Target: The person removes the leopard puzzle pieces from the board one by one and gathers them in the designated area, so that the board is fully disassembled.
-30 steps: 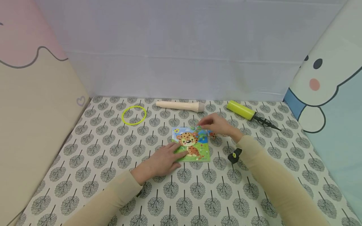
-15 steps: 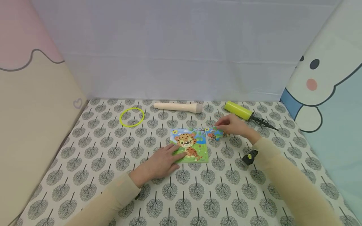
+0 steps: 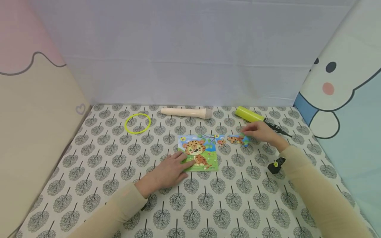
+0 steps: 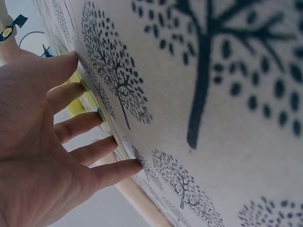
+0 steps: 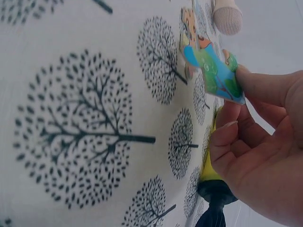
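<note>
A square leopard puzzle board (image 3: pixel 212 163) lies mid-table, its picture showing a leopard on grass. My left hand (image 3: pixel 171 170) rests its fingertips on the board's left part, and in the left wrist view its fingers are spread and fairly straight. To the board's right, my right hand (image 3: pixel 263 133) pinches a blue and green puzzle piece (image 5: pixel 218 73) between thumb and fingers, tilted near the cloth. Between that piece and the board lie a leopard-spotted puzzle piece (image 3: pixel 233 139) and a piece with an ear (image 3: pixel 220 140), close to the board's upper right corner.
Behind the board lies a pale toy microphone (image 3: pixel 186 112). A yellow balloon pump (image 3: pixel 249 114) with a black end sits just beyond my right hand. At the back left is a thin yellow ring (image 3: pixel 127 128). Fabric walls rise behind and at both sides.
My right hand has moved right, away from the board's upper right corner, carrying the blue and green puzzle piece. The pieces beside the board are now uncovered. My left hand stays on the board.
</note>
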Motion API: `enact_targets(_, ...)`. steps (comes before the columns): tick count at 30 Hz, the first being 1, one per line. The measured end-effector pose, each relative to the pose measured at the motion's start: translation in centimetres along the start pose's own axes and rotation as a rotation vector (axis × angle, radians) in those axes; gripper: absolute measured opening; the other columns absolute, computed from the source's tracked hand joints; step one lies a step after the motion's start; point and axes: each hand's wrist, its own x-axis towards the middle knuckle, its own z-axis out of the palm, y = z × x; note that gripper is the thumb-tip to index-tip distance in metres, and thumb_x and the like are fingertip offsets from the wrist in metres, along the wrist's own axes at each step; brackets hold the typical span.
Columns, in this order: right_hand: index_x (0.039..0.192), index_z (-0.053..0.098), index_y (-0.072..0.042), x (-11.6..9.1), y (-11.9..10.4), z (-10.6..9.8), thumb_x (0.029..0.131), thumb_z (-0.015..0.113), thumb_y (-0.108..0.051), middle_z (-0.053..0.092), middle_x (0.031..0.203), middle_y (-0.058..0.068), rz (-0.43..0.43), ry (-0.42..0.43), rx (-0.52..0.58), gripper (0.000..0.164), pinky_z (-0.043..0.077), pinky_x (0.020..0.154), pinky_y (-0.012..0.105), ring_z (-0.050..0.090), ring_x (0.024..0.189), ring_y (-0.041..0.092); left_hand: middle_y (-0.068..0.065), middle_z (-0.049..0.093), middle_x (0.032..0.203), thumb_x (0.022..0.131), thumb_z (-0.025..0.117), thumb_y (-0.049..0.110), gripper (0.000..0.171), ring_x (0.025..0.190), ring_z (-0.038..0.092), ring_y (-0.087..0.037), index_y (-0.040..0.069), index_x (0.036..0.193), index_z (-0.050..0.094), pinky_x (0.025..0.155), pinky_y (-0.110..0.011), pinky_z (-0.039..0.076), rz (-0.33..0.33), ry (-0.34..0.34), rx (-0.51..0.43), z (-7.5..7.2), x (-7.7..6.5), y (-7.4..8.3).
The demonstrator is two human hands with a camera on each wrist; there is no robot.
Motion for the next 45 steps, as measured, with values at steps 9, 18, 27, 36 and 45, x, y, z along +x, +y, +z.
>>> enact_targets(9, 0.109, 0.067, 0.004, -0.1, 0.5, -0.3, 0.096, 0.059, -0.015, 0.066, 0.104, 0.014, 0.052, -0.011, -0.055, 0.024, 0.049, 0.077, 0.038, 0.058, 0.093, 0.027, -0.010, 0.048, 0.130, 0.095, 0.056, 0.035, 0.053, 0.127, 0.038, -0.033, 0.017, 0.143, 0.045, 0.097, -0.052, 0.042, 0.012, 0.026, 0.019, 0.0, 0.0, 0.2)
enact_targets(18, 0.101, 0.067, -0.002, 0.3, 0.5, 0.7, 0.095, 0.058, -0.013, 0.066, 0.096, 0.012, 0.066, 0.077, -0.239, 0.015, 0.049, 0.067, 0.039, 0.057, 0.078, 0.024, -0.011, 0.048, 0.130, 0.096, 0.055, 0.037, 0.054, 0.131, 0.034, -0.039, 0.017, 0.145, 0.043, 0.100, -0.055, 0.038, -0.006, 0.018, 0.052, 0.1, -0.1, 0.4)
enact_targets(27, 0.100, 0.066, -0.001, 0.1, 0.1, 1.6, 0.095, 0.059, -0.011, 0.066, 0.098, 0.014, 0.099, 0.126, -0.271, 0.013, 0.049, 0.077, 0.046, 0.059, 0.086, 0.028, -0.016, 0.048, 0.133, 0.095, 0.058, 0.032, 0.053, 0.129, 0.036, -0.045, 0.014, 0.143, 0.045, 0.103, -0.052, 0.036, -0.010, -0.011, 0.075, -0.4, -0.3, 1.1)
enact_targets(36, 0.100, 0.066, -0.001, -0.1, 0.4, 1.9, 0.095, 0.058, -0.010, 0.066, 0.100, 0.016, 0.097, 0.156, -0.250, 0.013, 0.049, 0.080, 0.047, 0.059, 0.091, 0.030, -0.018, 0.049, 0.131, 0.092, 0.063, 0.032, 0.053, 0.130, 0.036, -0.043, 0.010, 0.138, 0.051, 0.109, -0.050, 0.027, 0.047, 0.015, 0.008, -0.3, -0.9, 0.6)
enact_targets(45, 0.101, 0.065, 0.000, 0.3, 0.6, 2.1, 0.096, 0.057, -0.013, 0.065, 0.098, 0.016, 0.094, 0.148, -0.259, 0.016, 0.049, 0.075, 0.046, 0.059, 0.087, 0.029, -0.016, 0.048, 0.134, 0.094, 0.059, 0.034, 0.055, 0.129, 0.037, -0.042, 0.011, 0.142, 0.047, 0.108, -0.050, 0.029, 0.033, 0.002, 0.051, 0.0, -1.3, 0.9)
